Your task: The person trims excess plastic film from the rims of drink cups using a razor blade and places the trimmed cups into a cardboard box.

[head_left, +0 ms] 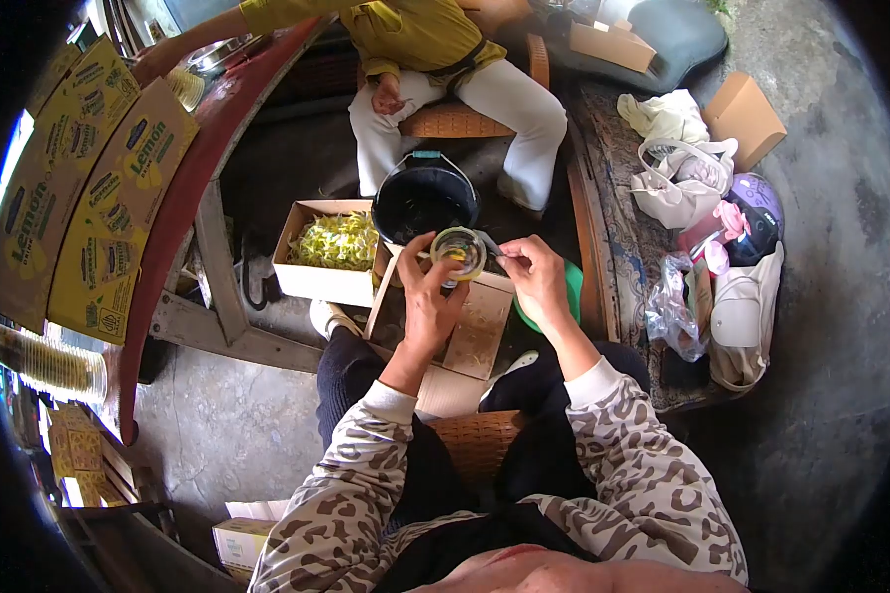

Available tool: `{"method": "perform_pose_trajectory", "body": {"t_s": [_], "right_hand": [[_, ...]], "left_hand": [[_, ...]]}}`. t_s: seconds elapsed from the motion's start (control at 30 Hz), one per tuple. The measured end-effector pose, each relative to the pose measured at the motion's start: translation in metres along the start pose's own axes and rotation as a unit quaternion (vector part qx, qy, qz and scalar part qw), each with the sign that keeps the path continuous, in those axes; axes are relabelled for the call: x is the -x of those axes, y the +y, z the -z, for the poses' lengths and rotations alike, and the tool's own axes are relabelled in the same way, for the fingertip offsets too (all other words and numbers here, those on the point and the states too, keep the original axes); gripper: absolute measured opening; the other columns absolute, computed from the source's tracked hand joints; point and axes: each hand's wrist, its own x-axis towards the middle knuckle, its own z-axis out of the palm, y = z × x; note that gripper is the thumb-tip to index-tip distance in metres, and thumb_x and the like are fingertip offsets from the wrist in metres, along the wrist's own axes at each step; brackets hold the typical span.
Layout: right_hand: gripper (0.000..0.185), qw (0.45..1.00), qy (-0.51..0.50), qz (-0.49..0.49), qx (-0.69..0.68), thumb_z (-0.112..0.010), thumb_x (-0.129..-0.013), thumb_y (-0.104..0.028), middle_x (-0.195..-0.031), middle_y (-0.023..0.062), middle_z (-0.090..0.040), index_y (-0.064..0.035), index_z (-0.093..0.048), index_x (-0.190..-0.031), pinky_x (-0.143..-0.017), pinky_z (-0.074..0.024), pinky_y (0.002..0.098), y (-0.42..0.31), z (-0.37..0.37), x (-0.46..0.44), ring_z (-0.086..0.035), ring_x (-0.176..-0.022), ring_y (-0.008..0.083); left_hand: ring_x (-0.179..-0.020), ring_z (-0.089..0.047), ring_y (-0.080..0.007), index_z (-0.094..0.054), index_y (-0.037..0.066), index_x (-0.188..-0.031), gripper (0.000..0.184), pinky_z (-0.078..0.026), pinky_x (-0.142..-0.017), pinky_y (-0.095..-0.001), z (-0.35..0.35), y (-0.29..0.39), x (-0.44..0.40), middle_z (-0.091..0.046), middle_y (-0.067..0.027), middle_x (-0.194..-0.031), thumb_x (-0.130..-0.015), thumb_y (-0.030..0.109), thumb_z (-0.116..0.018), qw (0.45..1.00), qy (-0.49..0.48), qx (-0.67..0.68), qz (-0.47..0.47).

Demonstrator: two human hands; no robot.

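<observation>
My left hand (430, 301) is closed around a clear plastic cup (473, 243) with a yellowish rim, its round end facing up toward me. At the cup's right edge, my right hand (544, 287) pinches a thin greyish piece (489, 243); whether it is a blade or a strip cannot be made out. Just beyond the cup stands a black bucket (425, 203) with a wire handle. To its left is a cardboard box (324, 285) holding a heap of yellow-green strips (334, 240). An open cardboard box (480, 331) lies below my hands.
Facing me sits a person in a yellow top (415, 40), one arm stretched left over a red-edged table (208, 148). Printed lemon cartons (119, 212) and stacked plastic cups (54, 366) stand left. Bags (682, 178) and a purple helmet (758, 208) rest on a bench at right.
</observation>
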Motion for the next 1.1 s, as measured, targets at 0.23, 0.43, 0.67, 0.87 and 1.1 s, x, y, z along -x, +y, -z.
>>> {"method": "perform_pose_trajectory", "body": {"t_s": [0.23, 0.43, 0.67, 0.87, 1.1], "right_hand": [[0.015, 1.000, -0.010, 0.004, -0.008, -0.071, -0.079, 0.003, -0.085, 0.0087, -0.064, -0.0023, -0.068, -0.092, -0.063, -0.0509, 0.0301, -0.001, 0.003, -0.001, -0.065, -0.073, 0.0200], [0.014, 0.999, -0.009, 0.016, 0.027, -0.070, -0.079, 0.002, -0.083, 0.0074, -0.062, -0.0044, -0.067, -0.090, -0.062, -0.0493, 0.0328, 0.000, 0.003, 0.000, -0.064, -0.071, 0.0219], [0.013, 0.997, -0.017, 0.048, 0.059, -0.069, -0.080, 0.006, -0.082, 0.0081, -0.061, 0.0001, -0.067, -0.091, -0.061, -0.0485, 0.0275, -0.009, 0.004, -0.002, -0.061, -0.068, 0.0163], [0.009, 0.995, -0.072, 0.048, 0.047, -0.068, -0.081, -0.001, -0.082, 0.0082, -0.060, -0.0052, -0.067, -0.088, -0.065, -0.0486, 0.0356, -0.024, 0.009, 0.000, -0.062, -0.073, 0.0252], [0.006, 0.991, -0.121, 0.055, 0.015, -0.068, -0.082, -0.002, -0.082, 0.0083, -0.060, -0.0040, -0.067, -0.088, -0.066, -0.0493, 0.0344, -0.038, 0.016, 0.008, -0.062, -0.073, 0.0251]], "left_hand": [[-0.117, -0.055, -0.0296, -0.041, 0.001, -0.136, 0.082, -0.049, -0.097, -0.0378, -0.001, -0.007, -0.003, -0.047, -0.0180, -0.132, -0.066, 0.004, -0.083, 0.982, -0.004, 0.135, 0.135], [-0.108, -0.061, -0.0294, -0.036, 0.000, -0.142, 0.089, -0.049, -0.093, -0.0373, -0.007, -0.014, 0.001, -0.057, -0.0169, -0.119, -0.065, 0.003, -0.081, 0.981, -0.015, 0.152, 0.123], [-0.111, -0.057, -0.0312, -0.044, -0.001, -0.135, 0.081, -0.048, -0.094, -0.0388, 0.001, -0.011, -0.001, -0.052, -0.0194, -0.121, -0.065, 0.009, -0.083, 0.991, 0.001, 0.078, 0.110], [-0.111, -0.056, -0.0316, -0.057, -0.001, -0.119, 0.063, -0.048, -0.093, -0.0379, 0.012, -0.016, 0.007, -0.054, -0.0189, -0.121, -0.065, 0.014, -0.085, 0.995, 0.004, 0.040, 0.093], [-0.102, -0.064, -0.0304, -0.047, 0.001, -0.117, 0.063, -0.051, -0.085, -0.0378, 0.018, -0.007, 0.020, -0.061, -0.0175, -0.109, -0.070, 0.017, -0.086, 0.980, 0.017, 0.109, 0.164]]}}
